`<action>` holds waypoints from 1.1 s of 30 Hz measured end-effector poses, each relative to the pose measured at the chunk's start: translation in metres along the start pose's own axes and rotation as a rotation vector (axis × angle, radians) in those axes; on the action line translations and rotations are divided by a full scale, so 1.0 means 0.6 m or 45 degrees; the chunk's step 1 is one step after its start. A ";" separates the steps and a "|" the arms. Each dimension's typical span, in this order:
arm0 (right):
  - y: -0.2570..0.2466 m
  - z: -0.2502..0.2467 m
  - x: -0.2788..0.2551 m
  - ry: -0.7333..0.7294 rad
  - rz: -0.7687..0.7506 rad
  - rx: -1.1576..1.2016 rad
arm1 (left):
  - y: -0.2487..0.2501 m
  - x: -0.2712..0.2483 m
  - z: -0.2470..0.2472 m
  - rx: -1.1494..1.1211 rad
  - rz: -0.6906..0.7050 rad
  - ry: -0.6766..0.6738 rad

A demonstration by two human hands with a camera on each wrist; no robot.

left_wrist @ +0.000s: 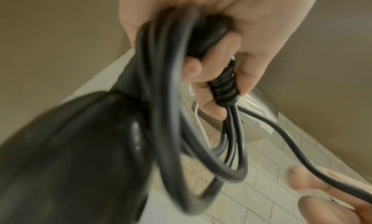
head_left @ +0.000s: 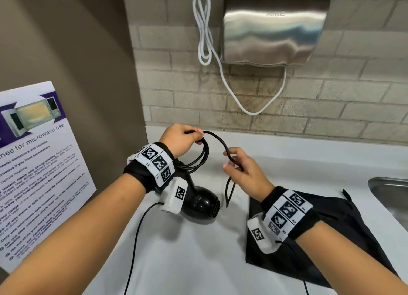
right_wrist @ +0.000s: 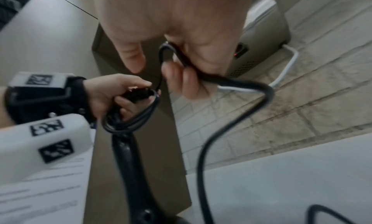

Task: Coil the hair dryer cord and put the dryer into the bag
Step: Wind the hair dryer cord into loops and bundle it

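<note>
Steel hand dryer [head_left: 273,29] is mounted above the counter [head_left: 198,250]; sink [head_left: 390,197] at right edge. Black cord [head_left: 217,140] loops and hair dryer [head_left: 201,203] handle are gripped by left hand [head_left: 180,141]; cord pinched by right hand [head_left: 245,171]. Black bag [head_left: 331,239] lies flat near sink.

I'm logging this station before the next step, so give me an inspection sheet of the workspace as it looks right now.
Surface: white counter, a sink at its right edge.
Job's things: black hair dryer hangs below the left hand, over the counter; black bag lies flat, right of it.
Clutter: nothing seen.
Hands: left hand grips the handle end with several loops of cord; right hand pinches the loose cord.
Cables: dryer cord partly coiled; thin black wires trail from the wrist cameras.
Surroundings: brick wall, steel hand dryer with white cable, microwave poster at left.
</note>
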State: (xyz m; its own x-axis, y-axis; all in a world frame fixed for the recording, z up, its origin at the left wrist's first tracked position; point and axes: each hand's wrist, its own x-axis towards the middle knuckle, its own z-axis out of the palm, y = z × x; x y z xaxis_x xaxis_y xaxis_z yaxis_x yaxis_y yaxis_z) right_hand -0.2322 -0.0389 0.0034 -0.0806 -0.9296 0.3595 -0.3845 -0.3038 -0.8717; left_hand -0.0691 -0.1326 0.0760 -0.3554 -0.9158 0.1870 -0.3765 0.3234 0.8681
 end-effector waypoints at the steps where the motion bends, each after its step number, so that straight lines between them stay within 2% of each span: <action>1: -0.008 0.008 0.004 -0.022 0.036 0.038 | 0.000 -0.001 0.000 0.008 0.004 -0.006; 3: -0.024 0.018 0.016 0.029 0.059 -0.011 | 0.001 -0.002 0.001 0.019 0.014 -0.014; 6: -0.040 0.041 0.021 0.058 -0.029 -0.196 | 0.005 -0.005 0.001 -0.040 0.001 -0.010; 13: -0.055 0.091 0.012 -0.114 0.044 -0.681 | 0.003 -0.013 0.000 -0.109 -0.012 -0.005; 18: -0.060 0.098 0.011 -0.160 0.111 -0.889 | 0.000 -0.015 0.006 -0.124 0.011 0.050; 21: -0.063 0.094 0.006 -0.184 0.107 -0.884 | -0.004 -0.009 0.010 -0.115 0.000 0.058; 23: -0.066 0.084 0.002 -0.181 0.041 -0.766 | -0.004 -0.006 0.010 -0.099 -0.004 0.044; 26: -0.064 0.048 0.006 0.016 -0.053 -0.513 | -0.006 -0.003 0.010 -0.081 0.024 -0.012; 28: -0.051 0.009 0.018 0.210 0.025 -0.420 | -0.007 -0.003 0.009 -0.074 0.037 -0.049; 30: -0.022 -0.038 0.029 0.339 0.218 -0.416 | -0.009 -0.004 0.009 -0.063 0.037 -0.063; 32: 0.019 -0.085 0.037 0.337 0.456 -0.536 | -0.010 -0.004 0.009 -0.070 0.035 -0.062; 33: 0.042 -0.103 0.038 0.263 0.584 -0.663 | -0.009 -0.004 0.009 -0.068 0.036 -0.062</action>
State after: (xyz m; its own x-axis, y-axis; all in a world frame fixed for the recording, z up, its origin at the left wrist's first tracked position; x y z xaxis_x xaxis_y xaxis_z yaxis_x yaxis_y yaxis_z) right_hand -0.3006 -0.0548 0.0103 -0.4912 -0.8658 0.0957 -0.6544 0.2943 -0.6965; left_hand -0.0706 -0.1308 0.0685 -0.4069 -0.8933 0.1907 -0.3196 0.3349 0.8864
